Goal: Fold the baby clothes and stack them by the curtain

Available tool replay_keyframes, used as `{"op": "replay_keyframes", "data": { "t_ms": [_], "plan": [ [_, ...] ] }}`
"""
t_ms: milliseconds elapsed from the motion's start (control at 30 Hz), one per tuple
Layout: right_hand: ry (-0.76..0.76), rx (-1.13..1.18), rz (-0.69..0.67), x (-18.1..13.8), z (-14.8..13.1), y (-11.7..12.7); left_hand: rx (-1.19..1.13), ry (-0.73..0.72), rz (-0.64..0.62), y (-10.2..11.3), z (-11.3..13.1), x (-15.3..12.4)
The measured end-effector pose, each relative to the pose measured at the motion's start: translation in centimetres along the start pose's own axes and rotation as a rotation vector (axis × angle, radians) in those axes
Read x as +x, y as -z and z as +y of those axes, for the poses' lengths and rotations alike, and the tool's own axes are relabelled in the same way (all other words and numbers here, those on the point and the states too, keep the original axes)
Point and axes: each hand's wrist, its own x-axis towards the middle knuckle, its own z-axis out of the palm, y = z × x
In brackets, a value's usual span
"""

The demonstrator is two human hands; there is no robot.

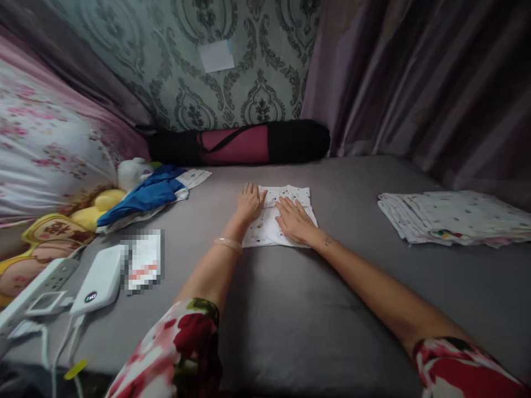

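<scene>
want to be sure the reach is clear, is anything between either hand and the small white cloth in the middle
Nothing visible: the left hand touches the cloth's left edge, and the right hand lies on top of it. The blue garment and folded stack lie well off to either side.

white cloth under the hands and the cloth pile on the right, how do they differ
The white cloth looks smaller and thinner; the cloth pile looks wider, with several stacked layers. The left hand and right hand rest on the white cloth, while neither touches the cloth pile. Both are pale, patterned fabric on the grey sheet.
</scene>
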Motion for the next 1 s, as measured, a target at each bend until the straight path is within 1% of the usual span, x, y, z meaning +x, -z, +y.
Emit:
{"op": "replay_keyframes", "data": {
  "t_ms": [67, 100, 167, 233, 300, 400, 500, 533, 600, 667, 700, 767, 833, 867, 933, 1000],
  "plan": [
    [0.048, 0.039, -0.084, -1.3, -1.3, -0.1, 0.005, 0.008, -0.049, 1.4, -0.9, -0.5],
    [0.065, 0.06, -0.13, -1.9, -1.8, -0.1, 0.005, 0.036, -0.077, 2.0, -1.5, -0.9],
    [0.084, 0.098, -0.205, -2.9, -2.6, 0.0, -0.005, 0.128, -0.139, 3.1, -2.6, -2.1],
    [0.103, 0.126, -0.246, -4.0, -3.2, 0.4, -0.038, 0.225, -0.206, 3.8, -3.5, -3.7],
    [0.133, 0.151, -0.273, -5.2, -3.7, 1.0, -0.093, 0.292, -0.259, 4.5, -3.9, -5.6],
    [0.212, 0.211, -0.317, -7.4, -3.9, 2.2, -0.19, 0.344, -0.288, 5.5, -3.6, -8.3],
    [0.296, 0.29, -0.351, -9.6, -3.3, 3.4, -0.314, 0.402, -0.309, 6.6, -2.6, -10.4],
    [0.326, 0.317, -0.347, -10.3, -2.9, 3.7, -0.353, 0.425, -0.315, 6.9, -2.2, -10.9],
    [0.357, 0.361, -0.296, -11.3, -2.0, 4.3, -0.408, 0.458, -0.338, 7.4, -1.6, -11.8],
    [0.321, 0.372, -0.209, -12.0, -1.0, 4.6, -0.443, 0.459, -0.387, 7.6, -1.3, -12.3],
    [0.263, 0.354, -0.158, -12.2, -0.4, 4.7, -0.456, 0.456, -0.413, 7.5, -1.3, -12.5],
    [0.1, 0.288, -0.073, -12.6, 0.9, 4.7, -0.478, 0.452, -0.452, 7.3, -1.3, -12.7],
    [-0.055, 0.22, -0.029, -12.7, 2.1, 4.5, -0.491, 0.45, -0.442, 7.0, -1.5, -12.8],
    [-0.103, 0.2, -0.021, -12.8, 2.6, 4.4, -0.496, 0.448, -0.428, 6.9, -1.5, -12.8],
    [-0.132, 0.18, -0.022, -12.8, 3.3, 4.1, -0.517, 0.45, -0.394, 6.6, -1.5, -12.8],
    [-0.112, 0.167, -0.024, -12.7, 3.6, 3.8, -0.576, 0.471, -0.346, 6.5, -1.2, -12.9]
  ]
}}
